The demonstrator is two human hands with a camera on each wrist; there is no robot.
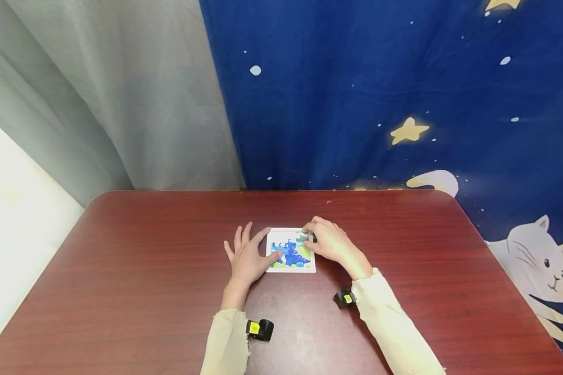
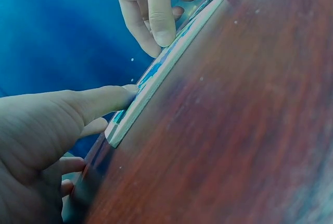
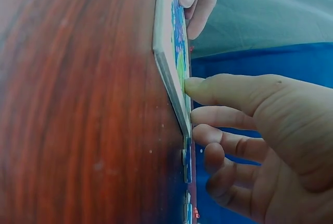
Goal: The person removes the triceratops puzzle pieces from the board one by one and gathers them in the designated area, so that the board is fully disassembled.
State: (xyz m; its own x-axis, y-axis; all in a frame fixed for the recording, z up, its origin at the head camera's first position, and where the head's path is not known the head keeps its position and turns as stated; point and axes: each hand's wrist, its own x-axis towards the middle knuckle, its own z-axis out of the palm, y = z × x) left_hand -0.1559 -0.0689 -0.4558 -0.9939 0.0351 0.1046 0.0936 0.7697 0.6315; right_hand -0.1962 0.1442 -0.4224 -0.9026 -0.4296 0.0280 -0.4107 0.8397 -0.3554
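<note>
A jigsaw puzzle (image 1: pixel 288 255) with a blue cartoon creature sits in a white frame (image 1: pixel 291 270) flat on the table. My left hand (image 1: pixel 248 263) is spread at the frame's left side; its thumb rests on the picture, seen too in the left wrist view, and its index finger reaches the upper left corner. At the upper right corner, my right hand (image 1: pixel 330 242) pinches a greenish puzzle piece (image 1: pixel 302 237) between thumb and index finger, the piece partly covered. The right wrist view shows the right thumb against the picture, with the other fingers bent beside the frame.
Beyond the frame in the right wrist view, loose puzzle pieces (image 3: pixel 187 160) lie on the table, mostly hidden by my right hand in the head view. A tiny red bit (image 1: pixel 329 201) lies near the far edge of the brown table (image 1: pixel 145 271). Curtains (image 1: pixel 319 104) hang behind it.
</note>
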